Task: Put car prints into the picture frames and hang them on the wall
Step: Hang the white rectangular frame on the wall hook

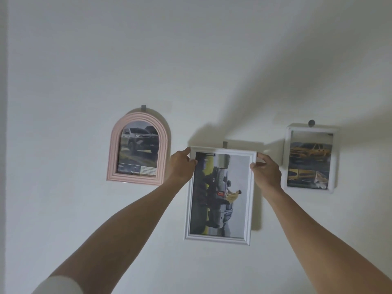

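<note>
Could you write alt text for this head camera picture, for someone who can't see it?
A person's left hand and right hand grip the top corners of a white frame holding a sideways car print, under a wall hook. A pink arched frame hangs to its left, a small white frame to its right.

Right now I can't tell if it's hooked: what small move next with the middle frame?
Probably ease the white frame down against the wall, since both hands, left and right, grip its top corners just below the hook.
</note>
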### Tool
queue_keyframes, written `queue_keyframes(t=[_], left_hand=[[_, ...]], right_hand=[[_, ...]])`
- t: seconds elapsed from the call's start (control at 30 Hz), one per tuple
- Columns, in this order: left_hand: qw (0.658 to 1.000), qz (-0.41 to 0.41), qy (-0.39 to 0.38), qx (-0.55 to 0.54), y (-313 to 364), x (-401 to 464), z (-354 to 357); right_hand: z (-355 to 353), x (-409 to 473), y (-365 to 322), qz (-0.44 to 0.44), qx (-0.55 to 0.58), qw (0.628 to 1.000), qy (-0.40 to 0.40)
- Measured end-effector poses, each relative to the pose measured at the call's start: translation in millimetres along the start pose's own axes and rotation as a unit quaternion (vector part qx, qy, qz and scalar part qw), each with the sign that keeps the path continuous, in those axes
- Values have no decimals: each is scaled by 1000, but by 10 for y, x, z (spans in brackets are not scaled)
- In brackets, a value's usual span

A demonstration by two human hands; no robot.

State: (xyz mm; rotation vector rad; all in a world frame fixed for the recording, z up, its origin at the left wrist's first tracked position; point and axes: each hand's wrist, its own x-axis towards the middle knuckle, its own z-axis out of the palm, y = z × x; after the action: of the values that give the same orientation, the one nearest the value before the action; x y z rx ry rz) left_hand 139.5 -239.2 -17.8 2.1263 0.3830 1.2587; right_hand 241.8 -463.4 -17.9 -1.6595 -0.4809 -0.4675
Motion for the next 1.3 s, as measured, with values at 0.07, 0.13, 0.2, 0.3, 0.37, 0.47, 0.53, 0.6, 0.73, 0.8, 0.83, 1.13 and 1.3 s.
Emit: queue_keyframes(t=[0.07, 0.13, 0.2, 0.3, 0.37, 0.47, 0.53, 0.6, 0.73, 0.8, 0.83, 1.13, 1.3], left_hand=[[1000, 16, 3, 25, -34, 66, 45], [999, 37, 7, 38, -75, 110, 89], [997, 55, 12, 50, -114, 132, 119], [997, 65, 15, 42, -180, 162, 163], [996, 78, 10, 48, -206, 172, 179], [995, 87, -2, 53, -246, 185, 182], [994, 92, -6, 55, -262, 187, 173], [994, 99, -5, 52, -271, 178, 164], [993, 108, 10, 39, -299, 136, 167], [993, 111, 20, 32, -325, 127, 183], [993, 110, 25, 27, -336, 126, 194], [992, 117, 48, 10, -368, 151, 249], [992, 117, 41, 2, -382, 194, 273]], right_hand=[[41, 20, 24, -9, -6, 1000, 13], [76, 39, 65, -25, -16, 999, 24], [100, 62, 104, -33, -22, 999, 32], [116, 88, 145, -32, -23, 999, 33], [117, 84, 164, -37, -26, 998, 32], [129, 64, 187, -43, -38, 998, 34], [144, 51, 185, -41, -38, 998, 38], [155, 28, 169, -38, -35, 998, 41], [156, -7, 158, -34, -23, 999, 36], [154, -6, 164, -34, -21, 999, 36], [149, -5, 166, -34, -22, 999, 36], [86, -7, 214, -40, -28, 999, 22], [80, 0, 258, -43, -33, 998, 20]])
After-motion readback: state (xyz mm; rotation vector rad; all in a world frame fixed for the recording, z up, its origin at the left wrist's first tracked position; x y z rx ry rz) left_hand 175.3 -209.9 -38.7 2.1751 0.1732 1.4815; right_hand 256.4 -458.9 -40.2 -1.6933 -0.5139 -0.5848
